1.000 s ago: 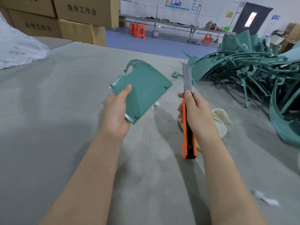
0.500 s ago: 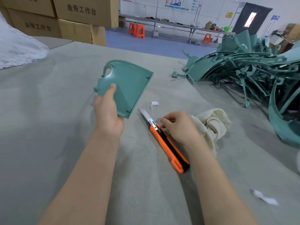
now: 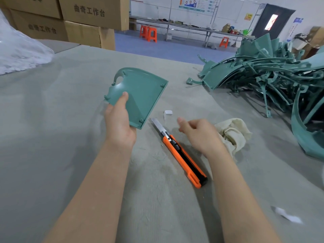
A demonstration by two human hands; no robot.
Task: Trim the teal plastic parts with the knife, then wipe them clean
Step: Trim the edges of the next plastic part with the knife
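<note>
Left hand [image 3: 121, 127] has the teal part [image 3: 142, 95] gripped by its near corner, thumb pressed on top, holding it up off the grey table [image 3: 52, 137]. Just right of it the orange knife [image 3: 180, 155] lies flat on the table, blade out. Right hand [image 3: 199, 135] hovers over the knife, fingers loosely curled around nothing. A crumpled cloth [image 3: 235, 134] sits right beside it, with a big pile of teal parts [image 3: 263, 79] further right.

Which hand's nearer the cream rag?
Right. The right hand sits just left of the rag, overlapping it in view; the left hand is farther left, beyond the knife, gripping the teal part.
</note>
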